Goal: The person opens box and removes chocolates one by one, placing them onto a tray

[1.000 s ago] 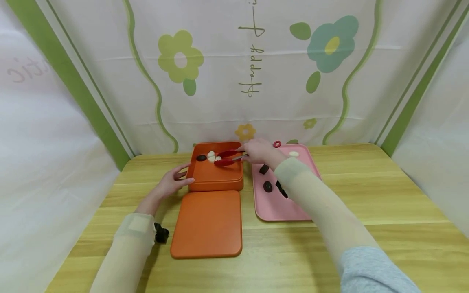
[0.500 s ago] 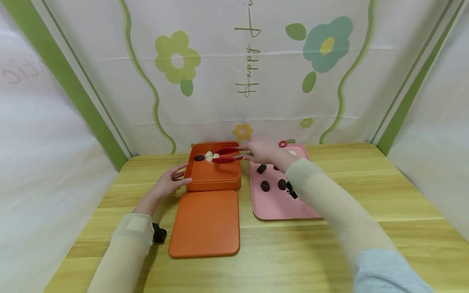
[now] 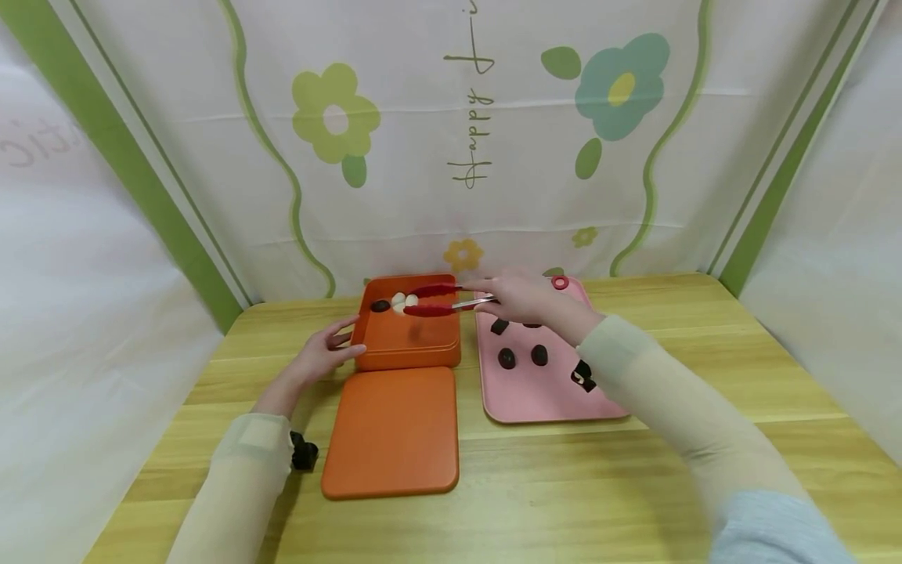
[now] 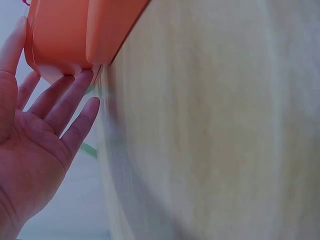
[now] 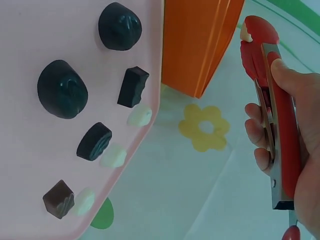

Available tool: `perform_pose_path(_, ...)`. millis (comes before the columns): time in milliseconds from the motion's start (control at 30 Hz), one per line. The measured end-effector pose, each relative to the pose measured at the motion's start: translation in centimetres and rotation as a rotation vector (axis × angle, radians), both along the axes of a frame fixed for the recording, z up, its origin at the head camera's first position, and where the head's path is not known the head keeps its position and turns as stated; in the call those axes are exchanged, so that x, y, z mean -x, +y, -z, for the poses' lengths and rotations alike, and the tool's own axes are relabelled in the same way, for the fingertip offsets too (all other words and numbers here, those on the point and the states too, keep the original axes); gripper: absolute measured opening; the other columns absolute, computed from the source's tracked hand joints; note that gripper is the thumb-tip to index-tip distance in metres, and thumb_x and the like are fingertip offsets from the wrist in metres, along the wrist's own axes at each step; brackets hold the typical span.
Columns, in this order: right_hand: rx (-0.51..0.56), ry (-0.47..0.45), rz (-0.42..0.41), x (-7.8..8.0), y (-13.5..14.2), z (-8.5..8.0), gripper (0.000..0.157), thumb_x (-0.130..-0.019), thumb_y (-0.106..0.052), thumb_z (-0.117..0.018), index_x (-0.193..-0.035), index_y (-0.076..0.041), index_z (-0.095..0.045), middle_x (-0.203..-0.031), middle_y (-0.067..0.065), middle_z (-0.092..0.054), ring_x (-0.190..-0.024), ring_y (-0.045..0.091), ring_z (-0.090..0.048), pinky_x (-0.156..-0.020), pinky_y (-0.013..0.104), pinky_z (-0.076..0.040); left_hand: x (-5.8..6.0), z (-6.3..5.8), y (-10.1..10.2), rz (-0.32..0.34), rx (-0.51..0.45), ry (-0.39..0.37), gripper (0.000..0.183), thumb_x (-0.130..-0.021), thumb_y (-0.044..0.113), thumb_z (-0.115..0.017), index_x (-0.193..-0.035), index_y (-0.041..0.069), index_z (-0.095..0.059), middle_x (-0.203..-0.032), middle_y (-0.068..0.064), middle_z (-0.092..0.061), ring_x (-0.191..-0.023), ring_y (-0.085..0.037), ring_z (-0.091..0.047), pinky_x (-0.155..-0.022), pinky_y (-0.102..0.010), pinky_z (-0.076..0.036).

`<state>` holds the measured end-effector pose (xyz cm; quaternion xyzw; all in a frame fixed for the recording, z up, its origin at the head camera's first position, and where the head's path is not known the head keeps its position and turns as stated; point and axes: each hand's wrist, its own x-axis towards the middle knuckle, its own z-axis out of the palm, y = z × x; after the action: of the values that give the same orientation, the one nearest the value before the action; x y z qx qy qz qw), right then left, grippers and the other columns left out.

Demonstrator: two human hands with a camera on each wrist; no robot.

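My right hand [image 3: 524,299] grips red-and-metal tongs [image 5: 284,135], whose red tips reach into the open orange box [image 3: 409,337]. A cream-coloured piece [image 5: 245,33] shows between the tong tips in the right wrist view. Near those tips in the box, white pieces [image 3: 398,309] cluster beside a dark chocolate [image 3: 380,306]. My left hand [image 3: 320,358] is at the box's left side, fingers spread; in the left wrist view its fingertips lie against the orange wall.
Right of the box, a pink tray [image 3: 528,399] carries several dark chocolates [image 3: 539,355] and white pieces [image 5: 114,155], partly hidden by my right arm. In front of the box lies a flat orange lid [image 3: 391,435]. A printed white cloth [image 3: 451,196] hangs behind the table.
My right forearm and the tongs' ring end have swung rightward, uncovering more of the tray. The tong tips stay over the box near the white pieces. My left hand keeps its place.
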<state>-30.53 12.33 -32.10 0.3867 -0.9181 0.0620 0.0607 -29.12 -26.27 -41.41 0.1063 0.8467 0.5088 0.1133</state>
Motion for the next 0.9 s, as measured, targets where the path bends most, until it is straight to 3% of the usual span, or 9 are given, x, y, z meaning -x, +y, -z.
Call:
perform_pose_path(200,0.028,0.073,-0.007,-1.5,1.4,-0.9,0.047,-0.095,-0.039,-0.062,-0.138,-0.020,-0.059,-0.122,0.006,-0.065,-0.091,0.025,-0.065,-0.075,0.042,-0.051,0.0,-0.2,0.0,0.004,-0.003,-0.010,0.073,-0.094,0.027,-0.066,-0.155,0.013,-0.028,-0.153,-0.026,-0.027,-0.139,-0.040,-0.029,-0.103,-0.057,-0.035)
perform_pose_path(433,0.041,0.124,0.021,-2.8,3.4,-1.8,0.045,-0.093,-0.036,-0.067,-0.135,-0.021,-0.061,-0.096,0.001,-0.063,-0.067,0.018,-0.057,-0.061,0.035,-0.045,-0.1,-0.3,0.0,0.000,-0.006,-0.019,0.072,-0.095,0.023,-0.065,-0.156,0.014,-0.026,-0.154,-0.027,-0.025,-0.139,-0.041,-0.028,-0.102,-0.059,-0.035)
perform_pose_path(600,0.054,0.133,0.056,-3.8,5.1,-2.1,0.046,-0.092,-0.034,-0.068,-0.136,-0.021,-0.060,-0.107,0.005,-0.067,-0.067,0.017,-0.060,-0.059,0.033,-0.046,-0.2,-0.3,0.0,0.006,-0.004,-0.009,0.074,-0.094,0.026,-0.066,-0.155,0.014,-0.027,-0.153,-0.026,-0.027,-0.139,-0.040,-0.030,-0.102,-0.058,-0.036)
perform_pose_path(900,0.047,0.178,0.108,-5.1,8.4,-1.9,0.048,-0.089,-0.032,-0.072,-0.134,-0.019,-0.062,-0.102,0.003,-0.067,-0.056,0.011,-0.050,-0.048,0.028,-0.037,-0.4,-0.4,0.1,0.012,-0.011,0.003,0.074,-0.093,0.027,-0.068,-0.155,0.013,-0.028,-0.152,-0.027,-0.028,-0.138,-0.040,-0.031,-0.103,-0.057,-0.035)
